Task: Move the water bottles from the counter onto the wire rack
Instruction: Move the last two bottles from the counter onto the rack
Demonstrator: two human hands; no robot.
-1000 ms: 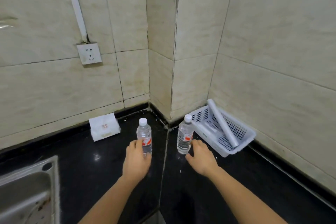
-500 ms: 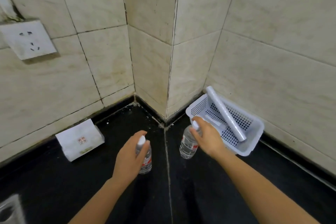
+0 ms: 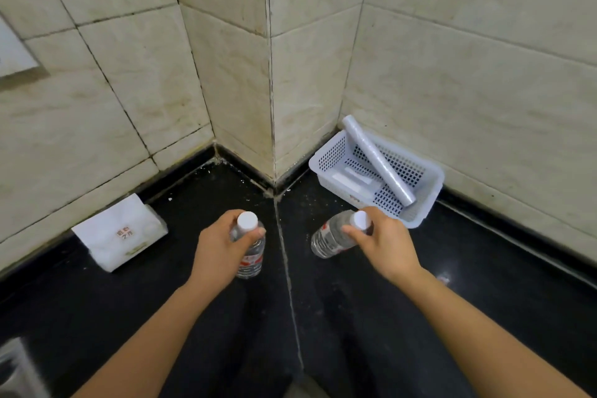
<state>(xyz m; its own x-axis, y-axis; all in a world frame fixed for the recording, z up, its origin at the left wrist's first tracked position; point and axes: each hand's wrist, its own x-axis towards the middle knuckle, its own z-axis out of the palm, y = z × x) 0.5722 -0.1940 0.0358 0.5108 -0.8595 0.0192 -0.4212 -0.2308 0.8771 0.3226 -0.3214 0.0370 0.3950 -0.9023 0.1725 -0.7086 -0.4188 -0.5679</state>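
Both hands now closer; left hand (image 3: 219,245) grips left bottle (image 3: 250,252), right hand (image 3: 384,245) tilts right bottle (image 3: 332,236) further

Two bare forearms are seen, entering from the 7 o'clock and 5 o'clock corners of the view. No sleeve is seen on either arm up to the frame edge. The left hand (image 3: 223,249) and the right hand (image 3: 386,244) are uncovered. Short, unpainted nails are shown on the fingertips (image 3: 261,231). The rest of the body is cut off by the frame.
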